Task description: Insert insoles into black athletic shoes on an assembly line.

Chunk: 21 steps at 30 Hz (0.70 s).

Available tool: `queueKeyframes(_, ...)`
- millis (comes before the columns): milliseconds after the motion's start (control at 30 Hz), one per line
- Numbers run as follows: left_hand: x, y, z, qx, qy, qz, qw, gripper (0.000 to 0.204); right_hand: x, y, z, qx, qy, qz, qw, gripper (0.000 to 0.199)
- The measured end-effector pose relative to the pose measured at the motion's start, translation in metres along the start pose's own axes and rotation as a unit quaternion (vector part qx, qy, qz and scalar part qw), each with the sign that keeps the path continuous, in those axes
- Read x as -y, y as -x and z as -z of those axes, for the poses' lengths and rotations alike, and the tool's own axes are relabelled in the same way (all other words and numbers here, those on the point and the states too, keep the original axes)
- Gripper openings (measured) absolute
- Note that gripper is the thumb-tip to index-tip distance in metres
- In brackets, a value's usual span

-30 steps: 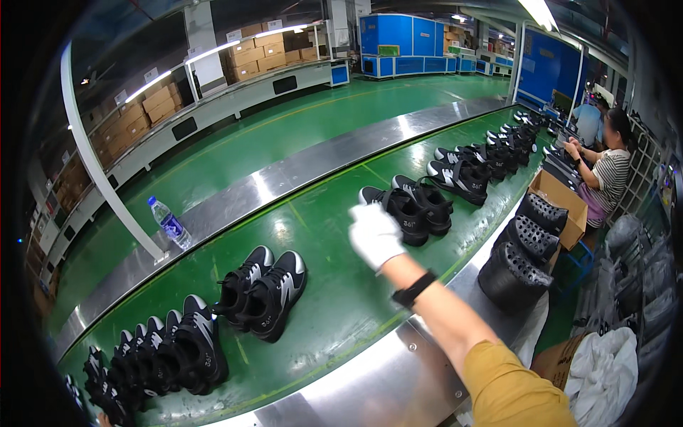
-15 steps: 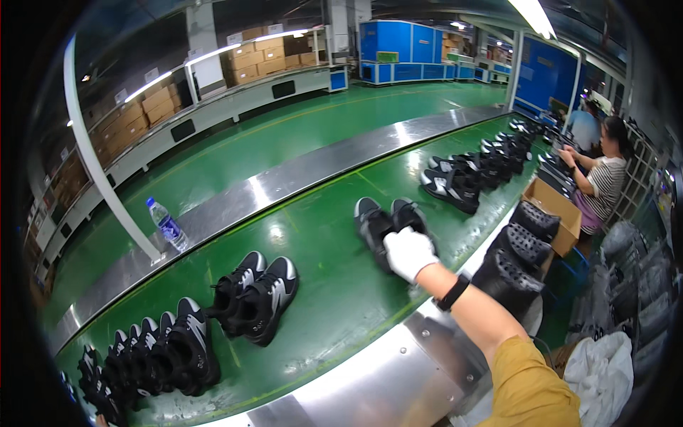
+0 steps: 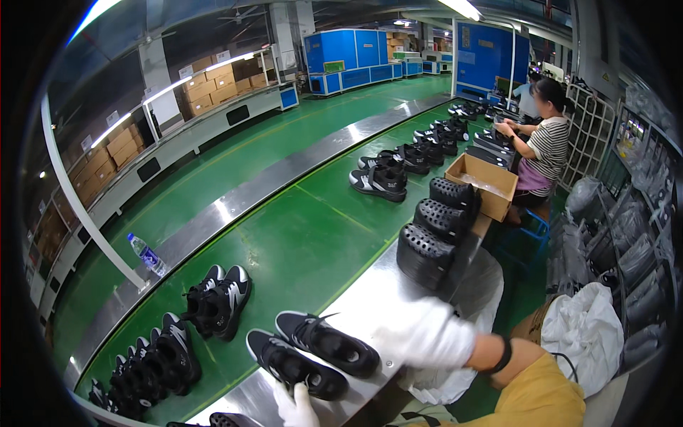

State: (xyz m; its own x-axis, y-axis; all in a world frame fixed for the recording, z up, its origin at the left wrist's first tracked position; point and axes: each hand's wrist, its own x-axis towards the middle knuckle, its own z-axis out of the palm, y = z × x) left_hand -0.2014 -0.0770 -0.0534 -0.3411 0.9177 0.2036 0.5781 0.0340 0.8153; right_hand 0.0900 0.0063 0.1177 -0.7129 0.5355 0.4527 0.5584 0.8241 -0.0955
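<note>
A pair of black and grey sneakers lies at the front edge of the green belt, partly over the metal ledge [image 3: 235,407]. At the heel of its nearer sneaker [image 3: 295,366] is my left hand [image 3: 295,407] in a white glove, its fingers closed around the back of the shoe. The other sneaker [image 3: 331,346] rests alongside, toes pointing up-left. My right hand [image 3: 427,333], also white-gloved, is above the ledge to the right of the pair, apart from both shoes. Motion smears its fingers, so I cannot tell whether it holds anything.
More sneakers [image 3: 217,302] line the belt [image 3: 299,242] at left and far right. Black perforated shoe-shaped pieces [image 3: 427,249] stand on the ledge beside an open carton [image 3: 491,181]. A bottle [image 3: 146,255] stands beyond the belt. A person [image 3: 544,146] sits at right.
The sneaker pair has come nearer, from mid-belt to the ledge. My right hand has left it and moved nearer. My left hand has entered at its heel. The view has turned right.
</note>
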Motion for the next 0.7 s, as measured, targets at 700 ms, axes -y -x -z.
queueKeyframes(700, -0.056, -0.014, -0.003, 0.093, -0.141, -0.343, 0.924, 0.037, -0.152, 0.054, 0.015, 0.194, 0.169, -0.24, 0.936, 0.038)
